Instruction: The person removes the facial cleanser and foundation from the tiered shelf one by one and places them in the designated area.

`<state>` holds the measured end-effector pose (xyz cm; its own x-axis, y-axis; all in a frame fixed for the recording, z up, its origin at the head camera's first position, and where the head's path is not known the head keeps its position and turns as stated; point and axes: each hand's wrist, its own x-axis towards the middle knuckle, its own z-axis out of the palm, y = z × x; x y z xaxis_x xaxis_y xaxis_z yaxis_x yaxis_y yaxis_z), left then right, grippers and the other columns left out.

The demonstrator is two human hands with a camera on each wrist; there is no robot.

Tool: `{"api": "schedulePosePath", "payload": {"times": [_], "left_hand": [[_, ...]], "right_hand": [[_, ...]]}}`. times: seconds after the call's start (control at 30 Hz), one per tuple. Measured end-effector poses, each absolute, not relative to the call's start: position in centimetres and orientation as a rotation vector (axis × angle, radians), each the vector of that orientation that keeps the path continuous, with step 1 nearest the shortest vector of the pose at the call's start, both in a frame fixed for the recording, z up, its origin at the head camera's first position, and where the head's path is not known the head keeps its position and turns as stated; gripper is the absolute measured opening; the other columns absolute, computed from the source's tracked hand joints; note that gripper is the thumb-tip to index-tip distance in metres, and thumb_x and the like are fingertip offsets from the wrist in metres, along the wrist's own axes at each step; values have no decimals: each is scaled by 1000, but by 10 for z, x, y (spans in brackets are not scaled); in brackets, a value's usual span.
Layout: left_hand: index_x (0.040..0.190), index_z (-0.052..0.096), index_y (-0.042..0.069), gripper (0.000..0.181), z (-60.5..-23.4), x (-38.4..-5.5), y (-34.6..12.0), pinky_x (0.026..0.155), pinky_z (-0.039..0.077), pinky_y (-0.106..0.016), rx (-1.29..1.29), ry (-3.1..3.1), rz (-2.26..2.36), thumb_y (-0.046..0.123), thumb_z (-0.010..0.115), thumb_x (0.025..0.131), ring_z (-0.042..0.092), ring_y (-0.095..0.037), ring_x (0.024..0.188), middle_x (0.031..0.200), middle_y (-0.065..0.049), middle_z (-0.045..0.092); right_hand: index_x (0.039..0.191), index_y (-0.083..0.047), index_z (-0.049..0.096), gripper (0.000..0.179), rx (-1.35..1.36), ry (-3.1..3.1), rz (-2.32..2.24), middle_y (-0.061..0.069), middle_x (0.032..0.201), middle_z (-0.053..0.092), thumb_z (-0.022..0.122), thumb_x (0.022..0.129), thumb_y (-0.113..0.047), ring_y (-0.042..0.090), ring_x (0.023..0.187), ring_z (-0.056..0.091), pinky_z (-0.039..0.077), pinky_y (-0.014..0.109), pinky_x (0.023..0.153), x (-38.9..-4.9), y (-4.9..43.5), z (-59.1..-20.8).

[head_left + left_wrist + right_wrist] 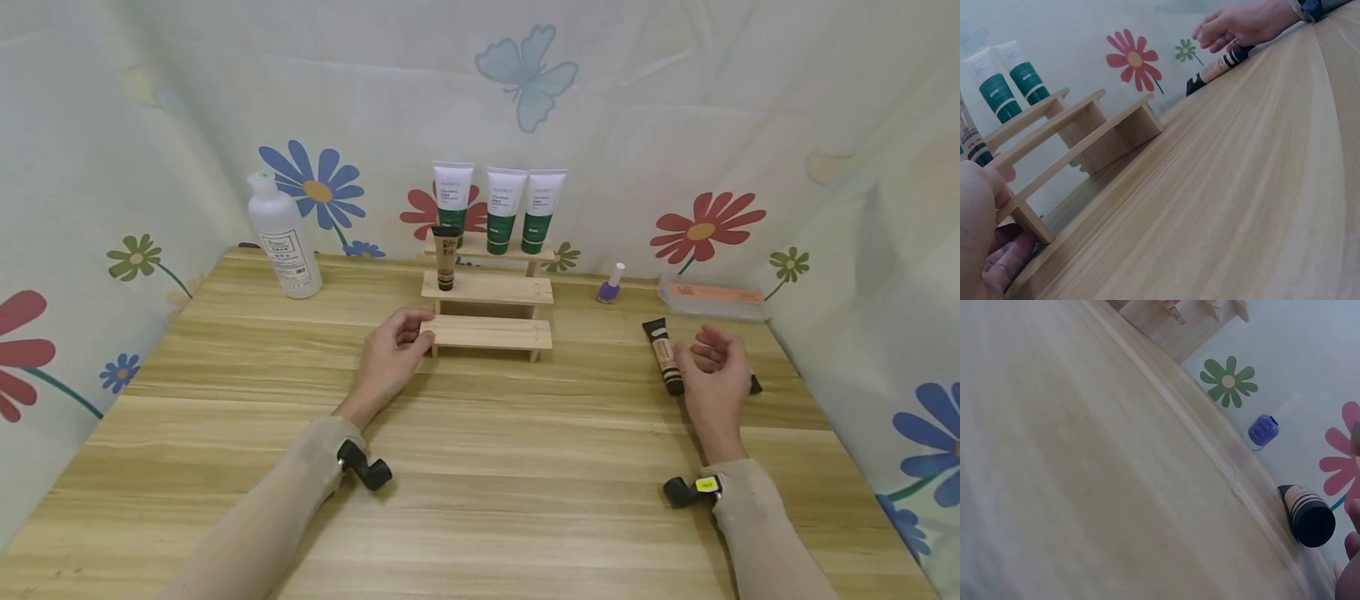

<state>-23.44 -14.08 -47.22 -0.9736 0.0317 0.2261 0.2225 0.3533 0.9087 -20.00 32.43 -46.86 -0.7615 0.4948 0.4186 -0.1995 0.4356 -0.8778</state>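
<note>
My left hand [388, 358] grips the left end of the lowest step of a three-step wooden stand [491, 333]. In the left wrist view its fingers [1011, 259] reach in below that step. A small tan tube with a black cap [446, 260] stands upright on the middle step. Three white-and-green tubes [506, 210] stand on the top one. At the right, my right hand [714, 387] hovers with loosely bent fingers beside a black-and-tan tube [664, 357] lying on the table. The dark end of another tube [756, 385] shows past that hand, which hides the remainder.
A white bottle with a label [283, 242] stands at the back left of the wooden table [480, 500]. Behind the right hand are a purple nail polish bottle [610, 287] and a clear flat box with an orange strip [712, 300]. A flowered curtain [637, 108] hangs close behind.
</note>
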Motion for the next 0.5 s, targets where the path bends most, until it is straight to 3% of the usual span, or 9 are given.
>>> {"api": "schedulePosePath", "payload": {"times": [0.23, 0.5], "left_hand": [[135, 74, 19, 25, -472, -234, -142, 88, 58, -20, -225, -2443, -1684, 21, 71, 110, 72, -21, 109, 121, -6, 73], [134, 74, 19, 25, -473, -236, -141, 88, 58, -19, -223, -2452, -1678, 21, 71, 109, 72, -20, 109, 122, -6, 73]], "right_hand": [[142, -3, 67, 46, -173, -1978, 1403, 1, 125, 68, 81, 98, -10, 10, 106, 65, 50, 21, 87, -201, 317, -461], [143, -1, 64, 49, -83, -1946, 1497, 6, 134, 66, 83, 99, -9, 20, 118, 66, 53, 24, 92, -205, 300, -450]]}}
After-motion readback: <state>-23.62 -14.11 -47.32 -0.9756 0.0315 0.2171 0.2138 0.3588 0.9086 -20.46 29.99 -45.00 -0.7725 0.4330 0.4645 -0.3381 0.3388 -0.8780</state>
